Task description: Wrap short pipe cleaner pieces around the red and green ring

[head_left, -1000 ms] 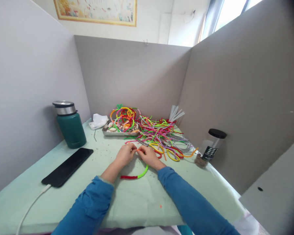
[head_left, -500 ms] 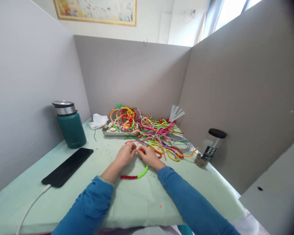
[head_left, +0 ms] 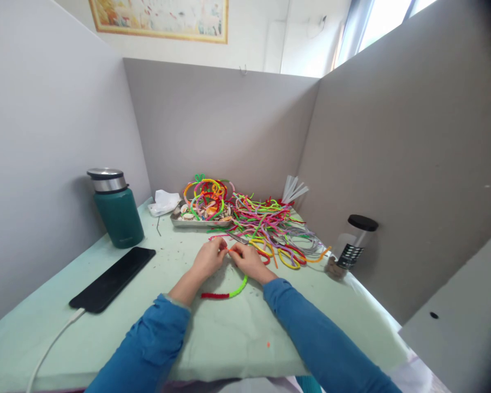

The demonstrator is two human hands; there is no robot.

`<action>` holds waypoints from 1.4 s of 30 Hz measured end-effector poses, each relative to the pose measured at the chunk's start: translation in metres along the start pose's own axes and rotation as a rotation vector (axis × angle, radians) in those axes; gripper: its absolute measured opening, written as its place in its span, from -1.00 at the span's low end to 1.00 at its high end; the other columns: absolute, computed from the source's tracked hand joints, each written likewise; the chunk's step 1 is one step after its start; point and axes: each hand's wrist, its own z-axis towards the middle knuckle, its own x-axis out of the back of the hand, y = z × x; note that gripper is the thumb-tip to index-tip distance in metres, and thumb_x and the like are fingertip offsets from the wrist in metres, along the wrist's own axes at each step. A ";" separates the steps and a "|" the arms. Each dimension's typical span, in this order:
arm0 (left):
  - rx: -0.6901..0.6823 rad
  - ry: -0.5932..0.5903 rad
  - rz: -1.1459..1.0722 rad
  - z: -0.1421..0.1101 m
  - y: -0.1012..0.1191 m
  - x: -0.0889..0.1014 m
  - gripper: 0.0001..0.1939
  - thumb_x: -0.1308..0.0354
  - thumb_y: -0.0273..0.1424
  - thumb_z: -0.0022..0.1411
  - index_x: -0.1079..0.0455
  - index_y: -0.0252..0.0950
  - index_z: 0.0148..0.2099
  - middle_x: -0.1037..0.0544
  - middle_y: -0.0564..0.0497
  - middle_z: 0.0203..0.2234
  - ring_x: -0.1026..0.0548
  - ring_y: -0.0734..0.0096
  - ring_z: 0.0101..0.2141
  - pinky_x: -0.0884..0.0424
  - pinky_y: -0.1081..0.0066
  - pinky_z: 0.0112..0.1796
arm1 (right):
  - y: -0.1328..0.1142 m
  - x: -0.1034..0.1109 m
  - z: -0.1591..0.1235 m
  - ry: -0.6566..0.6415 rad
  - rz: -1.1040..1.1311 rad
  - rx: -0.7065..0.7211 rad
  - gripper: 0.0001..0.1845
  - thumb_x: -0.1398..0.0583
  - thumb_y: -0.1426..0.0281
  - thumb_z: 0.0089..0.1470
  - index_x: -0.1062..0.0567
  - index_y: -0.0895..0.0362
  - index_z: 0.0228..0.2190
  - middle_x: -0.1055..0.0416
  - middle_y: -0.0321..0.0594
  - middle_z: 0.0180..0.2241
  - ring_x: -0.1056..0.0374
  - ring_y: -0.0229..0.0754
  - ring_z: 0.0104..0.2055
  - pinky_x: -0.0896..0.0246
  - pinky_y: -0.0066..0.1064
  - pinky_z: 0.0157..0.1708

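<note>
My left hand [head_left: 208,258] and my right hand [head_left: 249,261] meet at the middle of the table, fingertips pinched together on a pipe cleaner [head_left: 234,291]. That pipe cleaner curves from under my right hand toward me, green near the hand and red at its free end on the table. An orange bit shows between the fingertips of both hands. Both arms wear blue sleeves.
A heap of coloured pipe cleaners [head_left: 270,226] lies just beyond my hands. A metal tray [head_left: 196,221] holds shells and pipe-cleaner rings. A green flask [head_left: 117,210] and a black phone [head_left: 113,278] on a cable sit left. A black-lidded jar [head_left: 352,248] stands right. Partition walls enclose three sides.
</note>
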 end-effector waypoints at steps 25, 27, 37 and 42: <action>-0.001 -0.023 0.012 -0.001 0.002 0.001 -0.87 -0.03 -0.47 0.11 -0.39 -0.29 -0.29 -0.53 -0.01 -0.40 -0.44 0.42 -0.36 -0.26 0.47 -0.33 | 0.000 0.000 -0.001 -0.007 0.009 -0.001 -0.80 -0.08 0.34 0.07 -0.44 0.16 -0.46 -0.37 -0.31 -0.54 -0.21 -0.31 -0.49 0.04 -0.51 -0.50; -0.001 -0.024 0.013 -0.001 0.002 0.002 -0.87 -0.04 -0.48 0.11 -0.39 -0.30 -0.30 -0.53 -0.01 -0.40 -0.44 0.42 -0.36 -0.26 0.47 -0.32 | 0.000 0.000 -0.001 -0.011 0.005 -0.002 -0.80 -0.07 0.33 0.07 -0.44 0.16 -0.46 -0.38 -0.31 -0.53 -0.20 -0.31 -0.49 0.04 -0.51 -0.50; 0.014 -0.042 0.014 -0.001 0.003 0.002 -0.87 -0.04 -0.48 0.11 -0.40 -0.31 -0.30 -0.53 -0.02 -0.40 -0.43 0.43 -0.37 -0.24 0.47 -0.34 | 0.001 -0.001 -0.001 -0.010 -0.003 -0.007 -0.81 -0.08 0.34 0.07 -0.44 0.15 -0.46 -0.37 -0.33 -0.55 -0.21 -0.31 -0.50 0.05 -0.51 -0.50; 0.018 -0.048 0.014 -0.001 0.004 0.002 -0.87 -0.04 -0.47 0.12 -0.40 -0.31 -0.28 -0.52 -0.03 -0.41 -0.43 0.43 -0.37 -0.24 0.47 -0.35 | 0.000 0.000 -0.001 -0.011 -0.008 -0.008 -0.81 -0.08 0.34 0.07 -0.44 0.15 -0.45 -0.37 -0.33 -0.54 -0.21 -0.31 -0.49 0.06 -0.51 -0.50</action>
